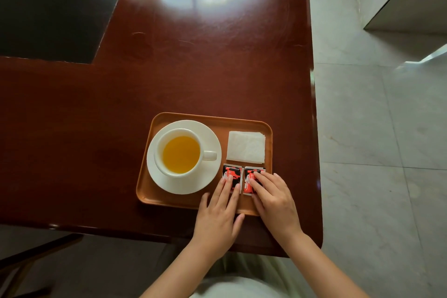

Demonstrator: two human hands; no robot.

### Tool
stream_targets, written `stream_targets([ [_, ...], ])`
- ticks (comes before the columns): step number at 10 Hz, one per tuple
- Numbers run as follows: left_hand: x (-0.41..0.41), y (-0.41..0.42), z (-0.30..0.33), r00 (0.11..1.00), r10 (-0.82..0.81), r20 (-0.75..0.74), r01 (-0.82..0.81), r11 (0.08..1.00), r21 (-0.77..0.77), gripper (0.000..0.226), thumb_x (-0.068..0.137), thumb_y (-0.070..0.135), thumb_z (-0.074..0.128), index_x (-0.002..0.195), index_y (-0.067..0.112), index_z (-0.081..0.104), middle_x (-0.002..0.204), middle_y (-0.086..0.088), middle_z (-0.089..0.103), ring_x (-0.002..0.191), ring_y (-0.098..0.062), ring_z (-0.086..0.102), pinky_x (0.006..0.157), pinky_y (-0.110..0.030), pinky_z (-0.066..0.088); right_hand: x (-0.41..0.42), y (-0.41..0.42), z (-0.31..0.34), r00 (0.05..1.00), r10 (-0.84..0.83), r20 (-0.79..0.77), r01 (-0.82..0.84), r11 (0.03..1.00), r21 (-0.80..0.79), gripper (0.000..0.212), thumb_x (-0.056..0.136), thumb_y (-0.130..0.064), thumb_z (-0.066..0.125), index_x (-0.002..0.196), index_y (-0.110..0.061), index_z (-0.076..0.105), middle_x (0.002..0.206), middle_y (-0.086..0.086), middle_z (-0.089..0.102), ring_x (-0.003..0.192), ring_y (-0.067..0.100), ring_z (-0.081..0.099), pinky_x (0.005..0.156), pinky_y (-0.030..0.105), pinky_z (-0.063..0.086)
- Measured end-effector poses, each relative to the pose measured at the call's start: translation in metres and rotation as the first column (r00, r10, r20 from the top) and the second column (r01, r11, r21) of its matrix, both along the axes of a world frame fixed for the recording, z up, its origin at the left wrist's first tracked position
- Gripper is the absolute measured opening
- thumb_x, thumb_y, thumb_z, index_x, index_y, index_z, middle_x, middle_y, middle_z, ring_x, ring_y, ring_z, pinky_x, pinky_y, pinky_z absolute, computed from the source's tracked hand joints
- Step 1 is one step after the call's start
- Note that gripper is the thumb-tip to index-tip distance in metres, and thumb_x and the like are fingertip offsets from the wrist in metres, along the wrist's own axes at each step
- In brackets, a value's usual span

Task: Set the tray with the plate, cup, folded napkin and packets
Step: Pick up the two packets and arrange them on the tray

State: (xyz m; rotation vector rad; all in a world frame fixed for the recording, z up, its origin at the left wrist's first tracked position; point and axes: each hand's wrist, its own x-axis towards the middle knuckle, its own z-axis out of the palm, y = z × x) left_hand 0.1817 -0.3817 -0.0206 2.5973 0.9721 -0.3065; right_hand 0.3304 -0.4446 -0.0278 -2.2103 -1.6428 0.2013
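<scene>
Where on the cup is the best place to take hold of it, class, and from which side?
Grip the cup by its handle, coming from the right: the handle points towards the folded napkin. The cup is full of orange liquid, so it is probably best kept level.

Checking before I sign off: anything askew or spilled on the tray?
Nothing stands out. White cup of yellow drink sits upright on its white plate, folded white napkin lies flat, and both hands' fingers press the two red-black packets side by side.

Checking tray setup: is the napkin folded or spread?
Folded. The napkin lies as a compact white square on the tray, with stacked layer edges showing at its right side.
</scene>
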Motion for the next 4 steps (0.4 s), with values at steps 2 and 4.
stream_targets([
  [2,0.003,0.003,0.013,0.998,0.01,0.069,-0.013,0.999,0.038,0.063,0.089,0.046,0.051,0.143,0.018,0.035,0.152,-0.01,0.031,0.14,-0.023,0.026,0.099,-0.038,0.045,0.001,0.0,0.002,1.0,-0.001,-0.005,0.001,1.0,0.011,0.037,0.071,-0.007,0.077,0.107,-0.006,0.069,0.111,0.013,0.069,0.11,0.028,0.062,0.1,0.048,0.042],
  [4,0.011,0.018,0.042,0.964,-0.045,0.261,0.025,0.997,0.08,0.05,0.082,0.036,0.064,0.127,0.016,0.056,0.126,-0.006,0.063,0.117,-0.019,0.059,0.083,-0.027,0.055,0.007,0.012,0.024,1.0,0.008,-0.018,-0.008,1.0,0.017,0.031,0.072,-0.014,0.078,0.102,-0.011,0.07,0.104,0.007,0.072,0.103,0.023,0.064,0.096,0.044,0.048],
])
